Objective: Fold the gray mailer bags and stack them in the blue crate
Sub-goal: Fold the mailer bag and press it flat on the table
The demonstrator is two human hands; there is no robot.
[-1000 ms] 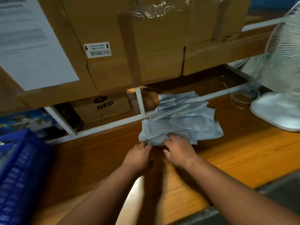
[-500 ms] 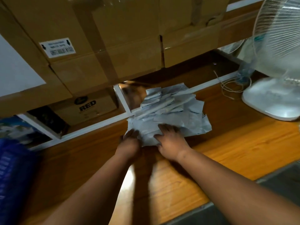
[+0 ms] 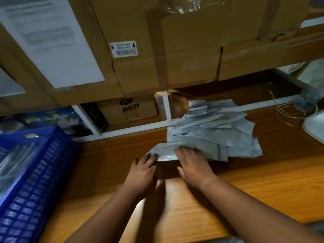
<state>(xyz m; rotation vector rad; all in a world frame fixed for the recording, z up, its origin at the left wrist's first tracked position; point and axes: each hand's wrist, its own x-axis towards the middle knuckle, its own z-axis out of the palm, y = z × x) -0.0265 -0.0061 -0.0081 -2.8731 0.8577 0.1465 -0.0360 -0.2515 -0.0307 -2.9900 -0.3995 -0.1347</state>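
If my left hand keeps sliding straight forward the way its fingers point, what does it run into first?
Most likely the near edge of the bottom gray mailer bag in the pile. The left hand has its fingertips right at that edge, possibly touching already; blur hides the contact. The right hand rests on that bag.

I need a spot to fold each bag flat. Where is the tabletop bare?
Bare wood lies between the blue crate and the left hand, and right of the right hand, below the mailer pile. Crowded: the pile, cord and fan base.
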